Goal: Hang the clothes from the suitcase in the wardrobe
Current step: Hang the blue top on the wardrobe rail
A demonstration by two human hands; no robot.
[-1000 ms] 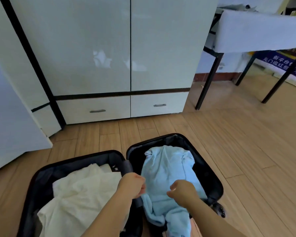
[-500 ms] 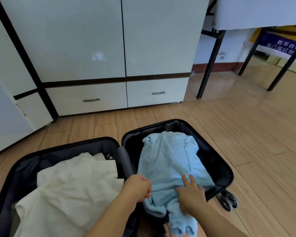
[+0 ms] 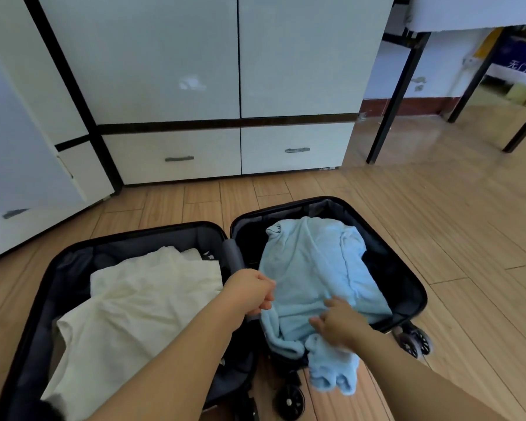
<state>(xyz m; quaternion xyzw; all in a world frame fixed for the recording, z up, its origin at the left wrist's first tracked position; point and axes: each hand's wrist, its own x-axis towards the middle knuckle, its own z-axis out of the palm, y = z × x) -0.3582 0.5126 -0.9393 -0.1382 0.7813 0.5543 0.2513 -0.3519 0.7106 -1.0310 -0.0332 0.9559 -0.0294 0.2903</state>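
Observation:
A black suitcase (image 3: 407, 278) lies open on the wooden floor in two halves. A light blue fleece garment (image 3: 310, 268) fills the right half and spills over its near rim. A cream garment (image 3: 134, 311) lies in the left half. My left hand (image 3: 251, 291) is curled at the blue garment's left edge and seems to pinch the fabric. My right hand (image 3: 337, 325) rests on the blue garment near its lower edge, fingers bent into the cloth. The white wardrobe (image 3: 195, 71) stands behind, its two middle doors closed.
An open wardrobe door (image 3: 16, 165) juts out at the left. Two drawers (image 3: 225, 150) sit below the closed doors. A black-legged table (image 3: 401, 95) with a white cover stands at the right. Suitcase wheels (image 3: 412, 341) stick out by my right forearm.
The view has dropped and moved closer to the suitcase. My right hand went from flat on the blue garment to bent fingers lower on it; my left hand stayed at its left edge.

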